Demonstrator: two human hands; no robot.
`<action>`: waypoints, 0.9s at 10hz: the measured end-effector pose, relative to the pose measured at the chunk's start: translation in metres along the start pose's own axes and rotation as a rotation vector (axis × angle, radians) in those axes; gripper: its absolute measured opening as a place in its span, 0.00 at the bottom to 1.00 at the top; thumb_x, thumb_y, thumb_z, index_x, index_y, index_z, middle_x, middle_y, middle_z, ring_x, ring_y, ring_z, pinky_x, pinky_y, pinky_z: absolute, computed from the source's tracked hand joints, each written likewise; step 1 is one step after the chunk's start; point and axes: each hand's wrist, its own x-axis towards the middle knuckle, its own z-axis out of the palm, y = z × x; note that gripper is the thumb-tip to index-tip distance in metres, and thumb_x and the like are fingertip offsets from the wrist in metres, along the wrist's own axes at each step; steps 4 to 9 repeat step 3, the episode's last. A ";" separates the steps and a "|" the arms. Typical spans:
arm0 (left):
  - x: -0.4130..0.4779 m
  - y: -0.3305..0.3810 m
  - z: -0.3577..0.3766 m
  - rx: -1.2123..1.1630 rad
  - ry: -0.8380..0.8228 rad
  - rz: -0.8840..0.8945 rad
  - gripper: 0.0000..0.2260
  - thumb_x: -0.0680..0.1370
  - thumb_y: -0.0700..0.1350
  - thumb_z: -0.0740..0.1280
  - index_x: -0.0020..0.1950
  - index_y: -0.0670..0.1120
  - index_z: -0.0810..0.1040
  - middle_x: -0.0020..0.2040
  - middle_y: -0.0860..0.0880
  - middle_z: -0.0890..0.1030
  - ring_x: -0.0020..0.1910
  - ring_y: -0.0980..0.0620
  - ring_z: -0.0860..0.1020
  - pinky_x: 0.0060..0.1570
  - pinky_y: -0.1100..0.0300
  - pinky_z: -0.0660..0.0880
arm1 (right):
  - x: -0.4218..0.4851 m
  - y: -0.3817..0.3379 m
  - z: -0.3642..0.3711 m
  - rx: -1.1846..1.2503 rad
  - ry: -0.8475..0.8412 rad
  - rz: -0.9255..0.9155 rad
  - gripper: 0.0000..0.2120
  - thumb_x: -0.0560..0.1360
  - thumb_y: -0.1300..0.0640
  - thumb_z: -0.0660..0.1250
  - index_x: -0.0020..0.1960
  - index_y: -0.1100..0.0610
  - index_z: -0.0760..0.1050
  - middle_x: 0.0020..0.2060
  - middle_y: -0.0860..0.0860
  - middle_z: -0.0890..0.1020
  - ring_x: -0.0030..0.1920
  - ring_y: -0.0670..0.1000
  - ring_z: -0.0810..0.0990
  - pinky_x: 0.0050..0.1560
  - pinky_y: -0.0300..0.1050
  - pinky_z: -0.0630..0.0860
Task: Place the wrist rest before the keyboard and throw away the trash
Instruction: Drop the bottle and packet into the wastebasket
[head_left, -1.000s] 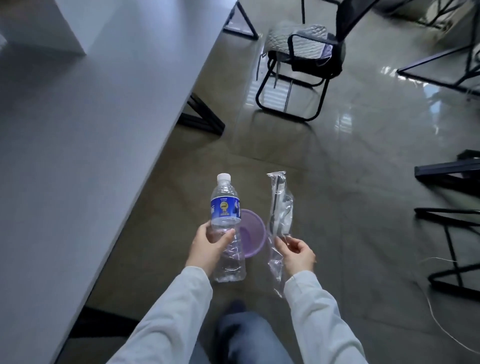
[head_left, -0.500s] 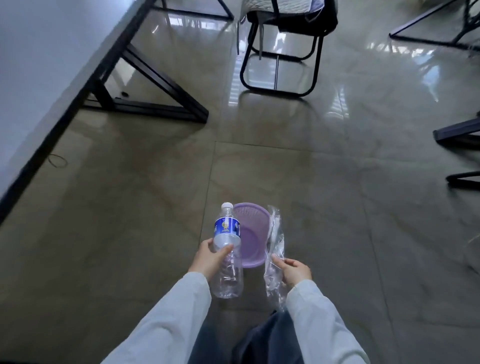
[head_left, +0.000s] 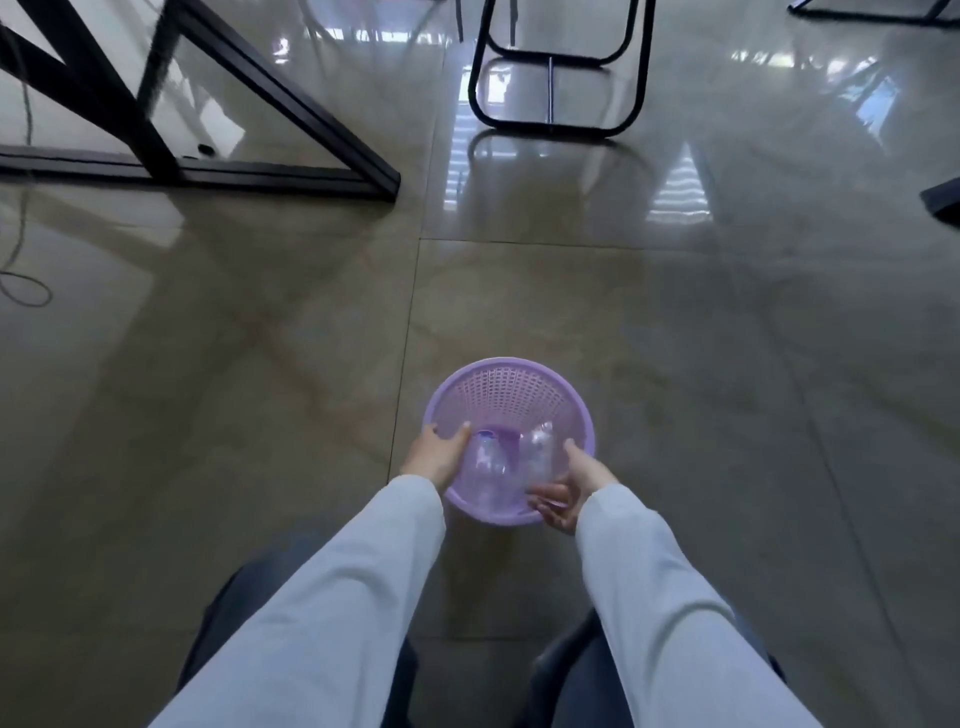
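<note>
- Nearest: dark trouser legs (head_left: 582, 670) and two pale sleeves (head_left: 332, 597) reaching forward and down.
- Left hand (head_left: 435, 453) over the near-left rim of a purple basket (head_left: 506, 387), thumb and fingers spread, wrapped round nothing; the clear bottle (head_left: 488, 462) just right of its thumb, blurred, inside the basket.
- Right hand (head_left: 570, 491) at the near-right rim, palm turned inward, fingers loosely parted and released; the clear plastic wrapper (head_left: 539, 452) just left of it, also blurred, inside the basket beside the bottle.
- Between the two hands: both pieces of trash, whether touching each other cannot be told.
- Beyond the hands: the mesh far wall of the basket, standing on a glossy tiled floor (head_left: 727, 364).
- Far left of the hands: black desk frame (head_left: 291, 171) and a thin cable (head_left: 21, 249).
- Far ahead: black chair base (head_left: 556, 124).
</note>
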 end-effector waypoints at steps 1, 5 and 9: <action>-0.001 0.000 -0.004 0.016 0.035 0.034 0.27 0.77 0.54 0.59 0.71 0.40 0.64 0.70 0.42 0.71 0.66 0.42 0.72 0.63 0.55 0.67 | -0.007 -0.003 0.003 0.100 0.007 0.039 0.34 0.73 0.36 0.55 0.69 0.59 0.63 0.53 0.61 0.77 0.52 0.60 0.78 0.44 0.48 0.78; -0.001 0.015 -0.010 -0.059 0.097 0.169 0.23 0.77 0.52 0.61 0.69 0.43 0.66 0.69 0.43 0.72 0.65 0.44 0.73 0.64 0.53 0.68 | -0.013 -0.005 0.022 0.008 0.063 -0.211 0.34 0.70 0.39 0.63 0.69 0.57 0.64 0.66 0.57 0.73 0.65 0.60 0.72 0.65 0.54 0.70; -0.001 0.015 -0.010 -0.059 0.097 0.169 0.23 0.77 0.52 0.61 0.69 0.43 0.66 0.69 0.43 0.72 0.65 0.44 0.73 0.64 0.53 0.68 | -0.013 -0.005 0.022 0.008 0.063 -0.211 0.34 0.70 0.39 0.63 0.69 0.57 0.64 0.66 0.57 0.73 0.65 0.60 0.72 0.65 0.54 0.70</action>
